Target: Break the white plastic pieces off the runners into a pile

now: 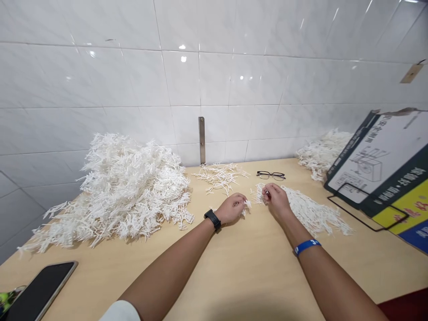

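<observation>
My left hand (231, 208), with a black watch on the wrist, is closed in a pinch on a small white branched strand (247, 204). More white strands poke out beneath it. My right hand (276, 199), wearing a blue wristband, has its fingers pressed together just to the right; anything between its fingertips is too small to make out. Under and beside the right hand lies a flat fan of white strands (310, 211), mostly lined up. A tall tangled heap of white strands (133, 191) stands to the left. Behind the hands is a small loose scatter of strands (220, 174).
Black-framed glasses (270, 175) lie behind my right hand. At right, a printed cardboard box (377, 165) leans beside a black wire frame (371, 227), with another white pile (323, 151) behind. A phone (43, 290) sits front left. A tiled wall (214, 80) backs the wooden table (214, 276).
</observation>
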Demonstrator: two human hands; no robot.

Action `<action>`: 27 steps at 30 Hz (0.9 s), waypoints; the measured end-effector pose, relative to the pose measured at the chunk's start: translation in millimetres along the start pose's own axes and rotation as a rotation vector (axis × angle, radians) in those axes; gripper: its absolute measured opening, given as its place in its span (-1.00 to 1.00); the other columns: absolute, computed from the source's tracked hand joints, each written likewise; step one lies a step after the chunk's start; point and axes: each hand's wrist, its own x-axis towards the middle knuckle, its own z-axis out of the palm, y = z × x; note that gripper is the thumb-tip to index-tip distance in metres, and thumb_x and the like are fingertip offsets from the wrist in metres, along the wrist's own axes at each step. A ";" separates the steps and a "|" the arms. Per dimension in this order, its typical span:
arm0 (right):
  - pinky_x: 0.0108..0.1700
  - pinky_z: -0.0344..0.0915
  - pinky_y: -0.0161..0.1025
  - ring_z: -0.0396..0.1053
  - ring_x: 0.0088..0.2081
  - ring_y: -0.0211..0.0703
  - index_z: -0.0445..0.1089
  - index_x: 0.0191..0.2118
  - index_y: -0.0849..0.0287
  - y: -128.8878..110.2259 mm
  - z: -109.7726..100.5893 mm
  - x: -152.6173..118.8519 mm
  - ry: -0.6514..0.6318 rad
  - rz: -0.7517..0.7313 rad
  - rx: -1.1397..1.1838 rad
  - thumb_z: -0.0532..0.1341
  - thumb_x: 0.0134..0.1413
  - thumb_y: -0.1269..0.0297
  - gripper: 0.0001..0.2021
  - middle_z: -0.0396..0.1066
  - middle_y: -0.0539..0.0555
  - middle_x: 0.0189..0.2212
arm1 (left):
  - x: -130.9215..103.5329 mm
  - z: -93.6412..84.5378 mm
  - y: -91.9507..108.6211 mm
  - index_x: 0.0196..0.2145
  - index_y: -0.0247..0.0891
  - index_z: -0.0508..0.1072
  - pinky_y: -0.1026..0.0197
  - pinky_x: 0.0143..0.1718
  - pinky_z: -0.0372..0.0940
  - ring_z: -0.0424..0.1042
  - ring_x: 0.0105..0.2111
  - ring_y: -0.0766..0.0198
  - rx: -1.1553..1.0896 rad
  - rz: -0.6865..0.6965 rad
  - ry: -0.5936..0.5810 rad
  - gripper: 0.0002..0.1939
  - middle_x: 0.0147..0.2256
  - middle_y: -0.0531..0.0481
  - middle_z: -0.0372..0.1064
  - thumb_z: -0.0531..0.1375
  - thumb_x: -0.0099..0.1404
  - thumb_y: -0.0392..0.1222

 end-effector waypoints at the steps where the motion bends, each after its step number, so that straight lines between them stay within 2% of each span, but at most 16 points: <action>1: -0.49 0.10 -0.29 0.15 -0.55 -0.25 0.30 -0.53 0.13 1.2 -5.7 2.4 0.038 -0.006 -0.056 0.12 0.03 0.14 -0.77 0.28 -0.01 -0.60 | 0.0 0.2 -0.2 -0.49 -0.32 0.42 0.18 -0.02 0.28 0.39 -0.18 0.25 -0.002 -0.032 0.015 -0.77 -0.20 -0.12 0.41 0.04 0.27 -0.30; 3: -0.36 0.21 -0.24 0.28 -0.44 -0.16 0.40 -0.50 0.14 4.3 -13.2 5.7 0.073 -0.052 -0.257 0.14 0.01 0.18 -0.80 0.38 0.05 -0.53 | 0.5 0.3 -0.8 -0.43 -0.32 0.45 0.21 -0.17 0.29 0.37 -0.31 0.28 -0.001 -0.117 0.035 -0.75 -0.34 -0.06 0.41 0.03 0.29 -0.23; 5: -0.16 0.27 -0.17 0.38 -0.27 -0.05 0.48 -0.40 0.16 7.1 -14.9 6.8 0.060 -0.141 -0.489 0.11 0.03 0.25 -0.79 0.49 0.12 -0.36 | 1.0 0.3 -1.0 -0.42 -0.32 0.46 0.25 -0.28 0.25 0.32 -0.41 0.31 0.009 -0.175 0.039 -0.73 -0.46 0.01 0.36 0.02 0.30 -0.18; 7: 0.01 0.24 -0.11 0.39 -0.10 0.01 0.53 -0.30 0.17 7.3 -12.8 6.1 0.030 -0.235 -0.632 0.08 0.03 0.34 -0.74 0.51 0.17 -0.19 | 1.5 0.3 -0.7 -0.42 -0.32 0.46 0.27 -0.33 0.22 0.28 -0.45 0.33 0.026 -0.182 0.046 -0.72 -0.51 0.04 0.32 0.02 0.30 -0.16; 9: 0.10 0.19 -0.07 0.35 -0.01 0.03 0.53 -0.21 0.18 2.8 -9.3 3.2 0.034 -0.297 -0.668 0.07 0.04 0.38 -0.70 0.49 0.20 -0.10 | 1.7 0.6 -0.2 -0.41 -0.32 0.46 0.28 -0.33 0.20 0.27 -0.44 0.33 0.037 -0.177 0.050 -0.71 -0.50 0.05 0.33 0.02 0.30 -0.14; 11: 0.07 0.22 -0.07 0.35 0.00 0.04 0.52 -0.18 0.18 -6.3 -5.2 -1.7 0.025 -0.302 -0.624 0.06 0.10 0.34 -0.70 0.48 0.21 -0.07 | 1.8 1.0 -0.1 -0.39 -0.32 0.47 0.28 -0.33 0.20 0.28 -0.44 0.33 0.043 -0.179 0.041 -0.70 -0.49 0.04 0.34 0.02 0.31 -0.13; 13: -0.06 0.28 -0.13 0.39 -0.10 0.01 0.50 -0.20 0.18 -17.0 -0.8 -7.9 -0.047 -0.268 -0.534 0.06 0.16 0.24 -0.72 0.51 0.19 -0.15 | 1.6 1.4 -1.0 -0.37 -0.31 0.48 0.28 -0.33 0.19 0.29 -0.43 0.32 0.058 -0.177 0.026 -0.70 -0.47 0.04 0.36 0.02 0.31 -0.13; 16: -0.26 0.27 -0.21 0.39 -0.29 -0.07 0.50 -0.27 0.15 -27.9 6.0 -16.0 -0.277 -0.205 -0.448 0.13 0.15 0.10 -0.73 0.52 0.11 -0.32 | 1.0 2.1 -3.6 -0.35 -0.31 0.48 0.28 -0.33 0.19 0.32 -0.42 0.31 0.093 -0.158 0.009 -0.70 -0.45 0.03 0.38 0.01 0.31 -0.12; 19: -0.31 0.23 -0.23 0.38 -0.34 -0.09 0.53 -0.31 0.13 -29.0 10.4 -19.5 -0.462 -0.155 -0.456 0.23 0.06 0.08 -0.76 0.51 0.08 -0.37 | 0.2 2.9 -6.0 -0.37 -0.30 0.45 0.29 -0.34 0.19 0.34 -0.40 0.30 0.094 -0.144 0.001 -0.69 -0.43 0.03 0.40 0.01 0.33 -0.08; 23: -0.28 0.23 -0.22 0.39 -0.29 -0.06 0.54 -0.39 0.13 -26.1 10.6 -18.8 -0.462 -0.177 -0.460 0.22 0.06 0.16 -0.80 0.53 0.09 -0.35 | 0.0 3.4 -7.0 -0.36 -0.29 0.43 0.29 -0.31 0.22 0.38 -0.38 0.29 0.103 -0.163 -0.019 -0.67 -0.42 0.01 0.42 0.00 0.35 -0.04; 27: -0.32 0.21 -0.23 0.38 -0.34 -0.10 0.52 -0.39 0.14 -28.7 11.6 -20.7 -0.417 -0.186 -0.435 0.20 0.04 0.20 -0.82 0.51 0.07 -0.40 | 0.9 3.3 -7.1 -0.42 -0.28 0.37 0.29 -0.33 0.22 0.38 -0.40 0.29 0.109 -0.151 -0.026 -0.65 -0.46 0.03 0.38 0.00 0.35 0.00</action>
